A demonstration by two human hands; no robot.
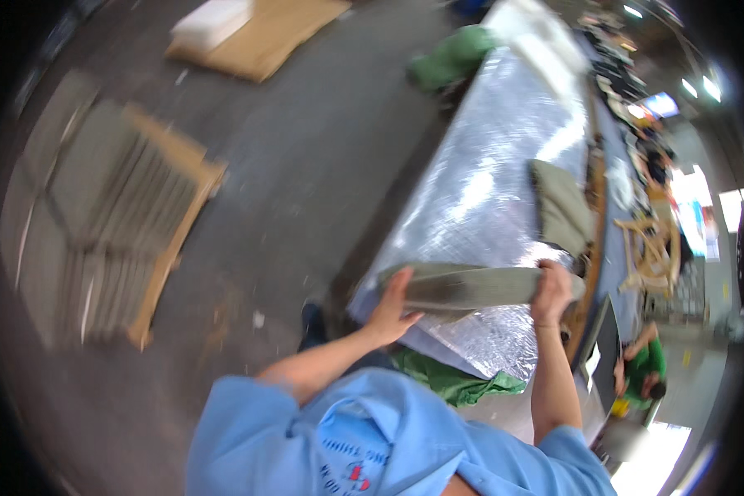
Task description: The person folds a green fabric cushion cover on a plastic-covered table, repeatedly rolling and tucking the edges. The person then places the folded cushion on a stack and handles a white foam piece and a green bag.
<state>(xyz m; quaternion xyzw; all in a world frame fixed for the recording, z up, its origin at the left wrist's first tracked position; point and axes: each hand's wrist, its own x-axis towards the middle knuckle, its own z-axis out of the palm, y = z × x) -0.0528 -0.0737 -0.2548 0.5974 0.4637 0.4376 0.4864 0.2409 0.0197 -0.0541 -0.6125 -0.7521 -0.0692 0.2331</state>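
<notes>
I hold a grey-green cushion [475,288] by its two ends, edge-on, over the near part of a table covered in shiny silver sheeting [463,190]. My left hand [391,311] is closed around the left end, with the thumb toward me. At the other end, the fingers of my right hand [551,293] grip the cushion's corner. Farther up the table, by its right edge, lies another olive cushion [564,207]. Crumpled green fabric [455,379] sits at the table's near end, close to my body.
On the floor to the left, stacked grey-green slabs [112,194] rest on brown cardboard. A white block [213,23] lies on a cardboard sheet [277,33] farther off. A green bundle [459,56] adjoins the table's far left. At right are a wooden chair frame [646,248] and a person in green [649,361].
</notes>
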